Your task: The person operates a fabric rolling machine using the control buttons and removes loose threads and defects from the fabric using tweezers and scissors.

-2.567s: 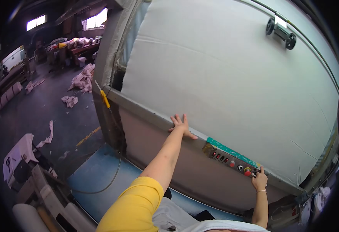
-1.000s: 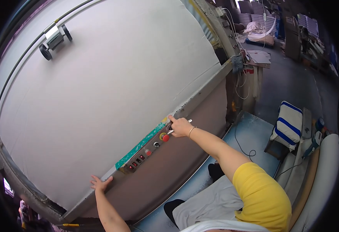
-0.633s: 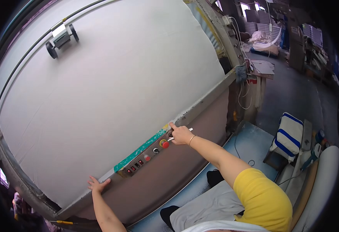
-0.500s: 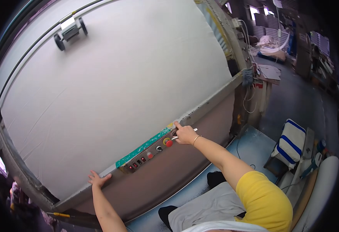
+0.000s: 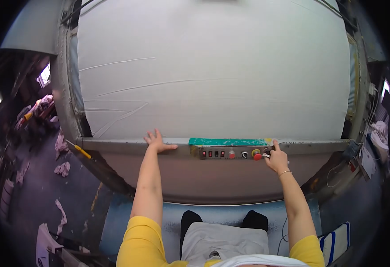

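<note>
Fabric (image 5: 212, 107) lies spread, creases (image 5: 155, 83) unsmoothed, just beyond the left grip (image 5: 156, 143), splayed wide on a metal rail (image 5: 310, 147), while the right grip (image 5: 277, 159) curls at the control panel (image 5: 238, 154), its exact hold unclear.

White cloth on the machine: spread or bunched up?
Spread, not fully smooth. The white cloth lies as one wide sheet beyond the front rail, with several creases on its left side.

Textile workshop: fabric machine w/ control panel (image 5: 237, 154), cloth scraps (image 5: 62, 169) on floor.
</note>
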Demonstrator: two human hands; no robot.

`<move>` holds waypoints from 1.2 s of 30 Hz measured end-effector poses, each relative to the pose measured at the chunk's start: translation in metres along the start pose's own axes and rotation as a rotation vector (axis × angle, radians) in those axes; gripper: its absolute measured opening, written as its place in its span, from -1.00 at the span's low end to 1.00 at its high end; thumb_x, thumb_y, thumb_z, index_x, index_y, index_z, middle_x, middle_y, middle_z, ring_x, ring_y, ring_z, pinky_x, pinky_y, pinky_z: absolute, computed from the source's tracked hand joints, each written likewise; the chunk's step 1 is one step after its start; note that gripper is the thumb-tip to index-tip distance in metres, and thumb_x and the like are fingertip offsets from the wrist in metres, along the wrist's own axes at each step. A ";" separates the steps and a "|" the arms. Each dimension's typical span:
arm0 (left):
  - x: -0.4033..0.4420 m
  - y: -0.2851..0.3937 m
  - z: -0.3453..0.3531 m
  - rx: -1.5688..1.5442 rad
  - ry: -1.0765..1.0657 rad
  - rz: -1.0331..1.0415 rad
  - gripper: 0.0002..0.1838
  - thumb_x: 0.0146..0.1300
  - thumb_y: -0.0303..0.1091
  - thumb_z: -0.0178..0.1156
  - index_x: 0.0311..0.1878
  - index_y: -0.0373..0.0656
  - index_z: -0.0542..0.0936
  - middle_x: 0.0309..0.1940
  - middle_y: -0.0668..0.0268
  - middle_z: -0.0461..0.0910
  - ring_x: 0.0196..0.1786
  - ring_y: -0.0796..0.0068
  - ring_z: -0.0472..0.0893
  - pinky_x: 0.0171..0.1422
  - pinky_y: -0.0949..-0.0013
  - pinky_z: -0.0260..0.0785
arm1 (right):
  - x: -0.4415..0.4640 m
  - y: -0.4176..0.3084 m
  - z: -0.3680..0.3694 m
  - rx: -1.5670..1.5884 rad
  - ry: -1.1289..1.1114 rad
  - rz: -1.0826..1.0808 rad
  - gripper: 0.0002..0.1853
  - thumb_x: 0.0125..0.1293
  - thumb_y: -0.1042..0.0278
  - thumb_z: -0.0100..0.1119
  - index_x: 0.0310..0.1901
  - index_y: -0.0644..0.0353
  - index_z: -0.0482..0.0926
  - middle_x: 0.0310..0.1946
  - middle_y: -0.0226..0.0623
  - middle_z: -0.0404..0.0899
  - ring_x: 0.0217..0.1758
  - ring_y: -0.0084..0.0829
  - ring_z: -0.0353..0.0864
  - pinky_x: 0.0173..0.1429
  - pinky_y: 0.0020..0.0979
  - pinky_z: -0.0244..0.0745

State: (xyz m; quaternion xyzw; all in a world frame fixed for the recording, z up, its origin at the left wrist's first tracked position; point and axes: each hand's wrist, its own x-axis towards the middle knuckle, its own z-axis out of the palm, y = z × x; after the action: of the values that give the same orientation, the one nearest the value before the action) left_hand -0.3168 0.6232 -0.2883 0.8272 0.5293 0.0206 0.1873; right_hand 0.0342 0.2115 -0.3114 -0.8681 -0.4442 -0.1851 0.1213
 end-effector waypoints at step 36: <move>0.018 -0.012 0.016 0.121 0.044 -0.003 0.61 -0.43 0.57 0.40 0.57 -0.13 -0.24 0.57 -0.02 -0.39 0.58 -0.17 -0.39 0.44 -0.42 -0.07 | -0.001 -0.004 0.006 0.052 0.011 0.067 -0.72 0.01 0.19 0.28 -0.33 0.22 0.70 0.40 -0.08 0.28 -0.17 0.02 0.68 -0.04 -0.09 0.59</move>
State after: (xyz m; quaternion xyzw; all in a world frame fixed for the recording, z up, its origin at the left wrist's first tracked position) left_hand -0.3160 0.6388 -0.3100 0.8356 0.5349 0.0067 0.1253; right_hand 0.0316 0.2160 -0.3170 -0.8781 -0.4189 -0.1740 0.1522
